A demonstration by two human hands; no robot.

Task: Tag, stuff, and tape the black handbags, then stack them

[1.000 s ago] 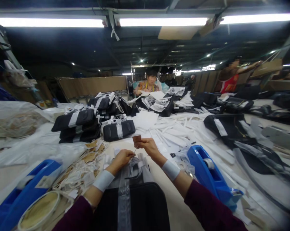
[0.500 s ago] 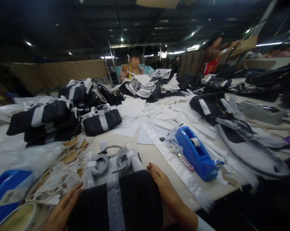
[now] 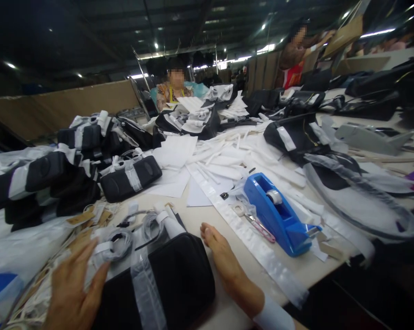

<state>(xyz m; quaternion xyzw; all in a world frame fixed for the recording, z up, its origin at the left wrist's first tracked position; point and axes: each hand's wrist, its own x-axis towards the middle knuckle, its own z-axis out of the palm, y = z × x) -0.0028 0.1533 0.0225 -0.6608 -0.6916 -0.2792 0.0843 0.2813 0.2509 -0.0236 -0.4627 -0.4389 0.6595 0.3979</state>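
A black bag lies at the table's front edge, with a clear plastic strip across its middle. Coiled grey cords and a white wrapped roll sit along its far side. My left hand hovers over the bag's left end with fingers spread; whether it touches is unclear. Beside the bag's right end, my right hand rests low at the table with fingers extended and a small gap to the bag. Neither hand grips anything. The bag's near part runs out of view.
A blue tape dispenser and pink-handled scissors lie to the right. Similar black bags are stacked at left, near tangled cords and tags. White paper strips cover the middle. Two people work beyond.
My left hand has lifted off the bag's left side and spread its fingers. My right hand has come slightly away from the bag. The view has shifted, and the bag appears turned and further left.
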